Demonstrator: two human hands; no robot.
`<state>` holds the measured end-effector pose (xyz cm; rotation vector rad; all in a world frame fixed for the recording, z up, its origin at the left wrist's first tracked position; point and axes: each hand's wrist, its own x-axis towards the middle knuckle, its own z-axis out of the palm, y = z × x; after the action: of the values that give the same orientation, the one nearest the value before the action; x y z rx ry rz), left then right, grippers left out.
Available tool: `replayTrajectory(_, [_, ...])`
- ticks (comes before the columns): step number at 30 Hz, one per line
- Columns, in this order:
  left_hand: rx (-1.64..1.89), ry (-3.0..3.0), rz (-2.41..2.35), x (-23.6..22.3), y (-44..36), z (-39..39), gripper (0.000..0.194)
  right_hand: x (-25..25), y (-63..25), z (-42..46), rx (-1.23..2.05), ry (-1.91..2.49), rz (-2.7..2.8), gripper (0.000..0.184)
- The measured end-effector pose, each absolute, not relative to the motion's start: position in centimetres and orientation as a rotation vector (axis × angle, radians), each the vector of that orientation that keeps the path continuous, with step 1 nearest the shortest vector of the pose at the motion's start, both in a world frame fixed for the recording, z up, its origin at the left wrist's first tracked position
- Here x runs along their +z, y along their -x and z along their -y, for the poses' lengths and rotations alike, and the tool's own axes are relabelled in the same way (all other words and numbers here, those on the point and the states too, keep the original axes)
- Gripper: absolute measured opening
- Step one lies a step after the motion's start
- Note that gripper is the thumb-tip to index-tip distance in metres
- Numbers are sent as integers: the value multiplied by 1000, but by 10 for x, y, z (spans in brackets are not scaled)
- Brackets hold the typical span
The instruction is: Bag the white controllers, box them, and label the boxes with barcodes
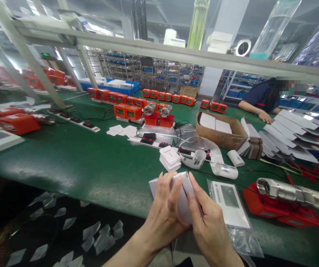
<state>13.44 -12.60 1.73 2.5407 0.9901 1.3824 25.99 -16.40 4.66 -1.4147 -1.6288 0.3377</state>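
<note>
Several orange box-shaped devices (19,124) lie on the green counter (87,163), far left of the white cardboard box (183,207). White paper pieces (39,252) scattered lower down, below counter level, left of the box. Left hand (165,202) curled round the box's left side, fingertips pressing near its top. Neat stack of white printed leaflets (170,155) just beyond the box. Box itself upheld between both hands at the counter's near edge. Right hand (208,217) pinching the box along its right edge. Open brown cardboard carton (222,135) beyond and right of the box. White rectangular panel with grey screen (233,212) near, right of the box, in clear plastic. Co-worker's hand (265,117) well beyond, to the right. Silver metal fitting (296,194) farther right of the box, over red casings (267,204).
</note>
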Motion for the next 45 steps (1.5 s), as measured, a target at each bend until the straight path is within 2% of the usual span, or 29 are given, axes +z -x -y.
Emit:
replayTrajectory(6, [1208,-2551,-993,24,-126,127,79,39,-249,168,75,1445,1844,50])
replayTrajectory(10, [1119,-2574,-965,28,-120,123,75,28,-245,171,-114,1493,1962,77])
replayTrajectory(12, [1091,-2555,-963,27,-118,121,76,23,-245,173,-147,1501,1995,85])
replayTrajectory(19, [1047,-2550,-985,21,-115,117,78,1,-252,181,-271,1517,2007,89])
replayTrajectory(22, [941,-2706,-1033,16,-117,111,80,-10,-261,180,-282,1508,2030,87])
replayTrajectory(25, [511,-2829,-1081,13,-117,104,87,-20,-274,183,-274,1422,2049,80])
replayTrajectory(28, [4,-2786,-1130,15,-115,98,88,-20,-289,195,-288,1406,2023,58])
replayTrajectory(31, [-272,-2711,-1072,18,-114,92,86,-6,-304,213,-266,1520,1993,36])
replayTrajectory(34, [-294,-2693,-989,17,-115,86,87,3,-322,229,-211,1690,1880,29])
replayTrajectory(39, [-235,-2702,-924,14,-116,85,80,-16,-353,247,-171,1882,1631,28])
replayTrajectory(45, [-205,-2710,-884,10,-120,86,81,-36,-371,249,-119,1952,1507,32])
